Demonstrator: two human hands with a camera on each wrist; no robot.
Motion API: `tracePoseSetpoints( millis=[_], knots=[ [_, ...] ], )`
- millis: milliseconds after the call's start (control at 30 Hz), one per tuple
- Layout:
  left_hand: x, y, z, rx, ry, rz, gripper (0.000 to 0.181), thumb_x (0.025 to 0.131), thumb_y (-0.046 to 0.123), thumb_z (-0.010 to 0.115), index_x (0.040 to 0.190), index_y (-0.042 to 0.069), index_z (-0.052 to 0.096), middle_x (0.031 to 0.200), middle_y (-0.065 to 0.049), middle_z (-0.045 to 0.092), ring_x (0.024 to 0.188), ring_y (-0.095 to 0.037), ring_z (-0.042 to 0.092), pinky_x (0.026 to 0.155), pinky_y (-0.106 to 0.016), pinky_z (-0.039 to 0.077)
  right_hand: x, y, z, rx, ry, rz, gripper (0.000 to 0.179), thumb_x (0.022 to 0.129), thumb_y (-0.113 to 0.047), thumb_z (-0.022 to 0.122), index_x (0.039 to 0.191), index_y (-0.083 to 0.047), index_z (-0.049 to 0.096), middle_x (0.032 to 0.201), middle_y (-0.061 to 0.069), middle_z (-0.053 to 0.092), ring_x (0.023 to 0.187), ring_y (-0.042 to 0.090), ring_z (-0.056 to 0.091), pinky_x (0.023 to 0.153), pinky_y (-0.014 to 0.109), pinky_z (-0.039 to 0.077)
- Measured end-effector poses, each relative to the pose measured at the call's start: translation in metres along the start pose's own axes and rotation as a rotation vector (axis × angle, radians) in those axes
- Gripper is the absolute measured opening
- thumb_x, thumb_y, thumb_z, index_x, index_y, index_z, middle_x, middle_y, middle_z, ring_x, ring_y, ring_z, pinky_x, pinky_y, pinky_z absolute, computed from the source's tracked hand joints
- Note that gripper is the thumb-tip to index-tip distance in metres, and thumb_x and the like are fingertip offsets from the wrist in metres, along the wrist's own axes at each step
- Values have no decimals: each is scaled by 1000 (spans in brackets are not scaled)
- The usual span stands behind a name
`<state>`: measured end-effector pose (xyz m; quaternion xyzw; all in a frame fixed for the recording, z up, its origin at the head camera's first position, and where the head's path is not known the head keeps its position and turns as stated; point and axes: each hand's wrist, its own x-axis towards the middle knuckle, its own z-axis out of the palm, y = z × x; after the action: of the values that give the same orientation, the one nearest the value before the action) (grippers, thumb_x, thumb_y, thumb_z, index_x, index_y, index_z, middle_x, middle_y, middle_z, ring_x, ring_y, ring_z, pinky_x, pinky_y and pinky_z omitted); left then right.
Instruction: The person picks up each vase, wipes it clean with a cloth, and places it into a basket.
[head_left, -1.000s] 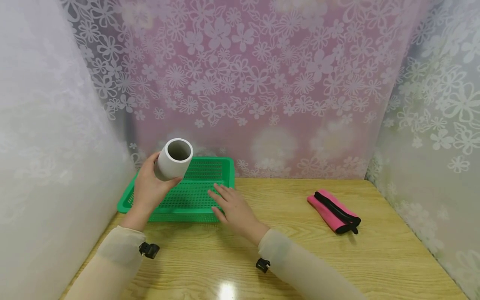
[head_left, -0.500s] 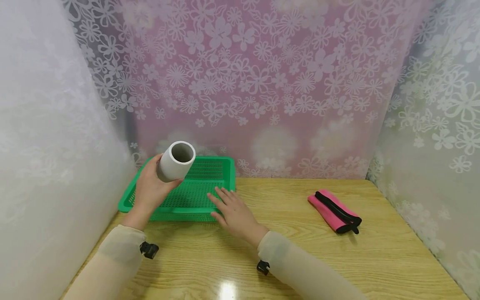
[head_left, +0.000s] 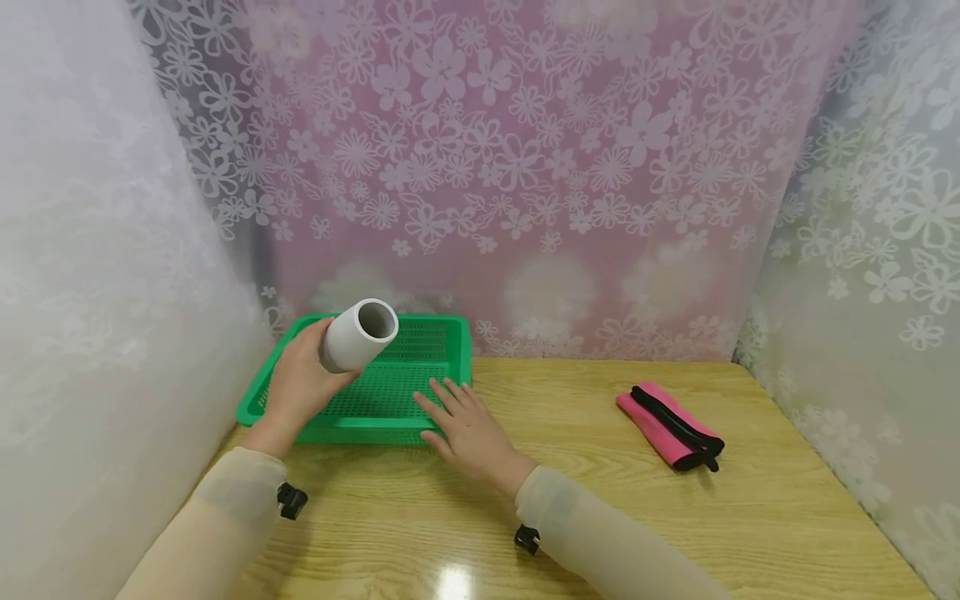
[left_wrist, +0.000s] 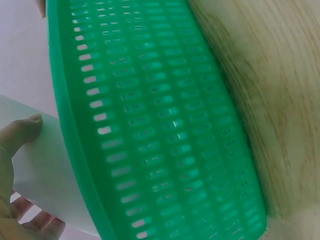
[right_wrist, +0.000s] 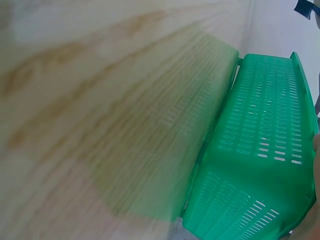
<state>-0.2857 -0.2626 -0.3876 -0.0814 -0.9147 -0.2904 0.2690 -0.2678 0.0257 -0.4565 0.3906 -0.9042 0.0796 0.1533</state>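
My left hand grips a white hollow cylinder above the left part of a green plastic basket. The cylinder leans to the right with its round opening up; I cannot tell whether its lower end is closed. In the left wrist view, thumb and fingers spread around the white cylinder behind the basket's slotted wall. My right hand lies at the basket's front right corner, its fingers extended over the rim and holding nothing. Only a sliver of that hand shows in the right wrist view.
A pink pouch with black trim lies on the right side of the wood-grain table. A flowered curtain hangs behind the table, and pale sheets stand at both sides. The basket sits near the table's back left.
The left hand has lowered the white cylinder a little and tipped it further to the right. The right hand has shifted only slightly, fingers still extended at the basket's corner.
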Motion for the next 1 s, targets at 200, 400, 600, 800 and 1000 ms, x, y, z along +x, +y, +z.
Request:
tracePoseSetpoints(
  millis=[200, 400, 600, 800, 1000],
  knots=[
    [1, -7, 3, 43, -72, -2, 88, 72, 26, 91, 146, 9, 46, 138, -17, 55, 122, -42, 52, 92, -64, 45, 0, 0, 0, -4, -17, 14, 60, 107, -50, 35, 160, -24, 25, 165, 9, 22, 152, 31, 15, 122, 47, 13],
    [5, -11, 4, 102, -132, 1, 91, 72, 25, 91, 148, 7, 44, 138, -20, 54, 123, -44, 51, 91, -66, 44, 0, 0, 2, -18, -19, 10, 60, 107, -50, 36, 160, -24, 25, 165, 10, 21, 152, 30, 13, 122, 48, 13],
    [4, -15, 5, 157, -183, 3, 90, 72, 26, 91, 147, 8, 45, 139, -19, 54, 122, -43, 51, 88, -66, 46, 1, 0, 2, -17, -8, -2, 60, 107, -49, 37, 160, -23, 26, 163, 13, 26, 152, 32, 15, 121, 49, 14],
    [4, -19, 8, 215, -203, 30, 90, 72, 27, 91, 147, 8, 44, 140, -20, 53, 122, -44, 51, 88, -65, 47, 0, 0, 3, -18, -9, -2, 60, 107, -50, 36, 160, -23, 26, 164, 12, 25, 152, 32, 15, 121, 49, 14],
    [5, -21, 10, 270, -239, 32, 91, 73, 27, 91, 148, 7, 43, 142, -21, 50, 125, -45, 49, 88, -66, 47, 0, 1, 4, -22, -9, -2, 60, 107, -51, 35, 160, -24, 25, 164, 11, 24, 152, 31, 14, 122, 48, 13]
  ],
)
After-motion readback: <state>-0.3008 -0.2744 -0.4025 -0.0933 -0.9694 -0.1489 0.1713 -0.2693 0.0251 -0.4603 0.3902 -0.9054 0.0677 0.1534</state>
